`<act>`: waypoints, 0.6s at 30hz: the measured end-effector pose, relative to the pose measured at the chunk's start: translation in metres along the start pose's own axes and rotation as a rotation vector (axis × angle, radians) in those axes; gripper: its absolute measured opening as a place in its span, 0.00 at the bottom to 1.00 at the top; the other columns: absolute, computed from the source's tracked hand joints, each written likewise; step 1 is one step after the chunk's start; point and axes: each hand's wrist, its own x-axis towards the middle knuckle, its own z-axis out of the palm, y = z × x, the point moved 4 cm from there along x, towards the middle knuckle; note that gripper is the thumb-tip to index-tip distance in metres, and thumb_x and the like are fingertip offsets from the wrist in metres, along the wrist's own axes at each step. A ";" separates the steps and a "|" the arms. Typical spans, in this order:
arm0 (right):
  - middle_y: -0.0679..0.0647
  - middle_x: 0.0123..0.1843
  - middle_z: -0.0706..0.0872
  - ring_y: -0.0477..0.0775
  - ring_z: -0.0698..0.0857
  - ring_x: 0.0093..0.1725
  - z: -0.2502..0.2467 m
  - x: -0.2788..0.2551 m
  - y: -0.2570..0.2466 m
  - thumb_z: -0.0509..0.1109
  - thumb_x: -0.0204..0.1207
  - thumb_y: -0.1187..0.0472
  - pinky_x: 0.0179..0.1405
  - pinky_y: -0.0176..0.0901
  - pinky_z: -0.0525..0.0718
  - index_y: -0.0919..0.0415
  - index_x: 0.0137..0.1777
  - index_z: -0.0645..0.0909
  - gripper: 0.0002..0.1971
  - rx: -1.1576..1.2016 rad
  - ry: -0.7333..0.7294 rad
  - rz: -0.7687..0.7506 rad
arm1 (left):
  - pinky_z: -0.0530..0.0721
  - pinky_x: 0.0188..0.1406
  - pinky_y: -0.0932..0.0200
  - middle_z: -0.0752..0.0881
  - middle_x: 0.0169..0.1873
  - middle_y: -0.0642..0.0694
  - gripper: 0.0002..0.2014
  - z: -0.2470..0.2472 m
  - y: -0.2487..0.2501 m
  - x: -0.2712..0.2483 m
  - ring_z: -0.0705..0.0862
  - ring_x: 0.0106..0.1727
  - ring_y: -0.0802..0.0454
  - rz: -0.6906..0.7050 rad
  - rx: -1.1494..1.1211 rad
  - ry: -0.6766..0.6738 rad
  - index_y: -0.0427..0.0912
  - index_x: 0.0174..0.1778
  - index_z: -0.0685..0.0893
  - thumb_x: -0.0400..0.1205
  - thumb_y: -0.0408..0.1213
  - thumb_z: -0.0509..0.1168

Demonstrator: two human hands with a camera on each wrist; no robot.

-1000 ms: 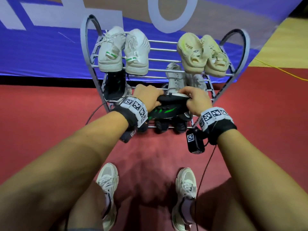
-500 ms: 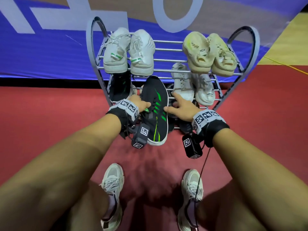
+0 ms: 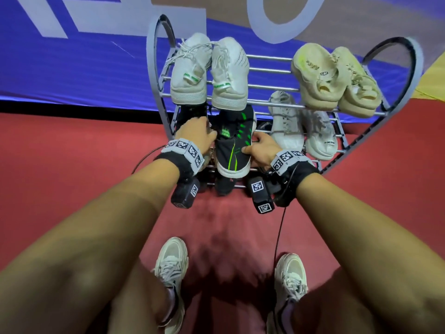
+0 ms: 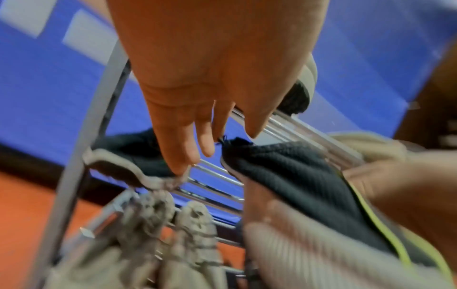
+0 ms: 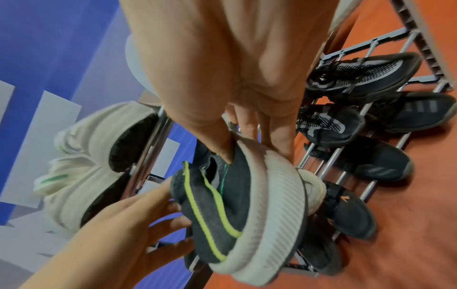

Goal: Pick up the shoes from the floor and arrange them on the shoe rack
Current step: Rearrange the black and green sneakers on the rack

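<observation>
Lengthwise, black shoe (image 3: 232,143) points toward rack (image 3: 269,68).

sneaker (image 3: 233,145) on shoe rack (image 3: 269,86) middle tier, between both hands, below upper pair (image 3: 209,73)

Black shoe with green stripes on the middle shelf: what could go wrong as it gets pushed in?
The black shoe has its heel past the front bar of the shoe rack; it may tip out if the right hand lets go early. Pushing it deeper could nudge the white sneakers just above. The left hand, open beside it, gives little support.
</observation>
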 end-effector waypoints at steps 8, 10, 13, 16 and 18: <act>0.57 0.55 0.88 0.62 0.89 0.47 0.005 0.008 -0.046 0.72 0.74 0.67 0.50 0.57 0.89 0.55 0.74 0.74 0.27 -0.115 0.052 -0.026 | 0.76 0.64 0.38 0.67 0.75 0.33 0.32 0.016 -0.041 0.011 0.72 0.71 0.28 -0.174 0.089 -0.093 0.48 0.75 0.69 0.77 0.54 0.69; 0.54 0.59 0.88 0.60 0.89 0.52 0.005 0.020 -0.044 0.74 0.71 0.64 0.56 0.60 0.88 0.54 0.75 0.73 0.31 -0.080 0.062 -0.021 | 0.77 0.66 0.37 0.67 0.75 0.32 0.34 0.020 -0.045 0.016 0.73 0.69 0.26 -0.214 0.031 -0.116 0.49 0.75 0.69 0.75 0.55 0.71; 0.50 0.58 0.90 0.56 0.89 0.57 0.004 0.053 -0.030 0.74 0.57 0.53 0.64 0.56 0.85 0.49 0.67 0.82 0.32 -0.089 0.114 -0.055 | 0.79 0.65 0.38 0.69 0.72 0.31 0.34 0.026 -0.044 0.023 0.76 0.67 0.26 -0.246 0.006 -0.129 0.48 0.74 0.69 0.74 0.55 0.72; 0.53 0.62 0.88 0.55 0.85 0.64 0.010 0.029 -0.044 0.73 0.70 0.55 0.69 0.40 0.77 0.54 0.71 0.80 0.26 -0.203 0.202 -0.081 | 0.79 0.63 0.39 0.70 0.70 0.30 0.34 0.031 -0.043 0.028 0.75 0.67 0.27 -0.277 0.028 -0.105 0.47 0.74 0.68 0.75 0.53 0.72; 0.58 0.65 0.86 0.59 0.83 0.67 0.011 0.025 -0.042 0.69 0.78 0.56 0.65 0.40 0.76 0.58 0.71 0.79 0.21 -0.311 0.251 -0.119 | 0.79 0.63 0.39 0.70 0.70 0.30 0.34 0.034 -0.044 0.031 0.75 0.68 0.28 -0.301 0.034 -0.096 0.45 0.74 0.68 0.75 0.52 0.73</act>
